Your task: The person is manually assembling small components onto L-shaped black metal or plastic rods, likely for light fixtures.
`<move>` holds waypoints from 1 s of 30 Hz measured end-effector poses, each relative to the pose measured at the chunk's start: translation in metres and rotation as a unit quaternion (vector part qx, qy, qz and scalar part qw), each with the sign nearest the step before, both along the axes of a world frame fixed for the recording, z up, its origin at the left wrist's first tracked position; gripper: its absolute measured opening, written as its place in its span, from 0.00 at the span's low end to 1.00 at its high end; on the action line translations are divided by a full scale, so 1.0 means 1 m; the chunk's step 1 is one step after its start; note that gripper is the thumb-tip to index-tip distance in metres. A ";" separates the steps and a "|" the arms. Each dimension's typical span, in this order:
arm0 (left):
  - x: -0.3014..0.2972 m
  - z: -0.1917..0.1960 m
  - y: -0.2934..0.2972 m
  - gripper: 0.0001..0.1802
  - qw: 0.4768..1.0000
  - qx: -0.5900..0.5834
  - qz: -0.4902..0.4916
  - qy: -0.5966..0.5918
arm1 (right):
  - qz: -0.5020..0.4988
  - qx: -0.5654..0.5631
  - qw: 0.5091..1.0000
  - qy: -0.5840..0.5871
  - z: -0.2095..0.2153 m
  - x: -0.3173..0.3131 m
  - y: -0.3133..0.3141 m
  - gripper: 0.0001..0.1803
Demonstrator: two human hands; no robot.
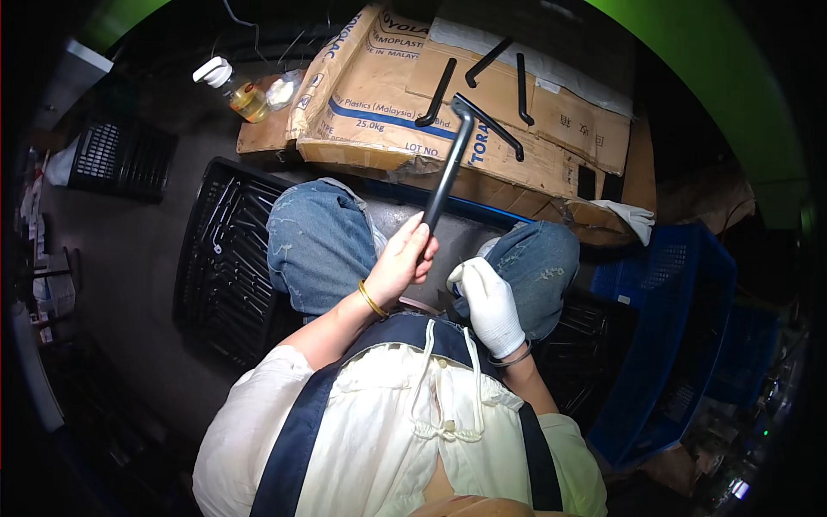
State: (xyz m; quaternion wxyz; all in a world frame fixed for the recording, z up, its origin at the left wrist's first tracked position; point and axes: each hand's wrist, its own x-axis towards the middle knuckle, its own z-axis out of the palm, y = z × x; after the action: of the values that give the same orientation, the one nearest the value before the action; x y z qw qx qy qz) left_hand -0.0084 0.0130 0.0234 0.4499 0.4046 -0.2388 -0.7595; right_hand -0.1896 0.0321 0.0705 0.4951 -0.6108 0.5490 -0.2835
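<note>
My bare left hand [401, 265] is wrapped round the lower end of a black bar with a bent tip [450, 172]. The bar tilts up and away, its bent end over the cardboard. My right hand [489, 303], in a white glove, is closed in front of my right knee. Whatever its fingers pinch is too small and dark to make out. Several similar black bent bars [441, 90] lie spread on the flattened cardboard [379, 138] ahead of me. One of them [500, 133] lies right beside the raised bar's tip.
A black crate [194, 284] full of dark bars stands left of my knees. Blue crates [659, 345] stand at the right. At the cardboard's left is a pump bottle of yellowish liquid [250, 102]; a white glove [633, 217] hangs at its right corner. Another black basket [121, 164] sits far left.
</note>
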 end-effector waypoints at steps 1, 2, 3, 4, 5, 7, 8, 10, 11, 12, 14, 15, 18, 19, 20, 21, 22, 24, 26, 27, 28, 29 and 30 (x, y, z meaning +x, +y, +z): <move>0.001 0.003 0.004 0.25 1.000 -0.005 -0.027 0.014 | 0.003 0.001 1.000 0.000 0.005 0.004 -0.002 0.09; -0.003 0.009 0.008 0.27 1.000 -0.007 -0.016 0.020 | 0.016 -0.025 0.998 0.048 0.011 0.008 -0.004 0.08; -0.004 0.013 0.010 0.27 1.000 -0.005 -0.014 0.021 | 0.030 -0.051 0.994 0.096 0.016 0.011 -0.005 0.08; -0.004 0.017 0.012 0.27 0.999 -0.014 -0.016 0.036 | 0.040 -0.089 0.988 0.119 0.020 0.014 -0.007 0.08; -0.005 0.021 0.014 0.28 0.998 -0.024 -0.017 0.050 | 0.042 -0.086 0.988 0.120 0.023 0.016 -0.008 0.08; -0.004 0.026 0.015 0.26 0.999 -0.030 -0.003 0.044 | 0.065 -0.098 0.981 0.156 0.025 0.019 -0.011 0.08; -0.003 0.027 0.015 0.26 0.999 -0.037 -0.012 0.025 | 0.067 -0.097 0.981 0.156 0.025 0.020 -0.012 0.08; -0.002 0.030 0.014 0.27 0.999 -0.042 -0.022 0.006 | 0.070 -0.108 0.980 0.149 0.025 0.022 -0.013 0.08; -0.001 0.032 0.013 0.27 0.998 -0.050 -0.028 -0.014 | 0.071 -0.107 0.980 0.149 0.025 0.023 -0.013 0.08; -0.001 0.033 0.013 0.28 0.997 -0.058 -0.035 -0.034 | 0.071 -0.100 0.982 0.141 0.026 0.023 -0.013 0.08; 0.000 0.033 0.013 0.28 0.997 -0.063 -0.037 -0.039 | 0.072 -0.092 0.984 0.133 0.025 0.024 -0.013 0.07; 0.000 0.032 0.013 0.28 0.996 -0.068 -0.039 -0.045 | 0.074 -0.099 0.984 0.132 0.024 0.023 -0.013 0.08; -0.001 0.031 0.014 0.28 0.996 -0.064 -0.042 -0.053 | 0.080 -0.108 0.981 0.142 0.021 0.022 -0.013 0.09; -0.001 0.031 0.014 0.28 0.996 -0.063 -0.042 -0.053 | 0.084 -0.111 0.978 0.154 0.020 0.022 -0.013 0.09; -0.001 0.031 0.015 0.28 0.995 -0.063 -0.042 -0.058 | 0.084 -0.111 0.978 0.154 0.020 0.021 -0.013 0.09; -0.001 0.031 0.015 0.28 0.995 -0.062 -0.042 -0.063 | 0.090 -0.111 0.977 0.158 0.021 0.021 -0.013 0.09; -0.002 0.031 0.015 0.28 0.995 -0.062 -0.042 -0.063 | 0.095 -0.112 0.976 0.161 0.021 0.020 -0.013 0.09; -0.003 0.030 0.016 0.28 0.995 -0.052 -0.040 -0.079 | 0.097 -0.112 0.974 0.170 0.021 0.019 -0.014 0.09; -0.004 0.028 0.016 0.28 0.994 -0.058 -0.040 -0.088 | 0.098 -0.112 0.973 0.179 0.021 0.018 -0.014 0.09; -0.004 0.027 0.016 0.28 0.992 -0.064 -0.040 -0.098 | 0.101 -0.111 0.972 0.182 0.021 0.017 -0.014 0.09; -0.005 0.027 0.017 0.28 0.992 -0.064 -0.040 -0.098 | 0.104 -0.110 0.971 0.185 0.021 0.017 -0.015 0.09; -0.006 0.028 0.017 0.27 0.990 -0.069 -0.036 -0.115 | 0.104 -0.110 0.971 0.185 0.021 0.017 -0.014 0.09; -0.008 0.028 0.018 0.27 0.988 -0.074 -0.033 -0.132 | 0.107 -0.113 0.969 0.193 0.020 0.017 -0.014 0.09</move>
State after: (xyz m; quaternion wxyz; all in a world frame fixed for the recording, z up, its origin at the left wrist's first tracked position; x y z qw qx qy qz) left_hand -0.0160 0.0307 0.0512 0.4182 0.4584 -0.3647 -0.6942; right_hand -0.1723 0.0184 0.0905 0.3353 -0.7612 0.5297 -0.1661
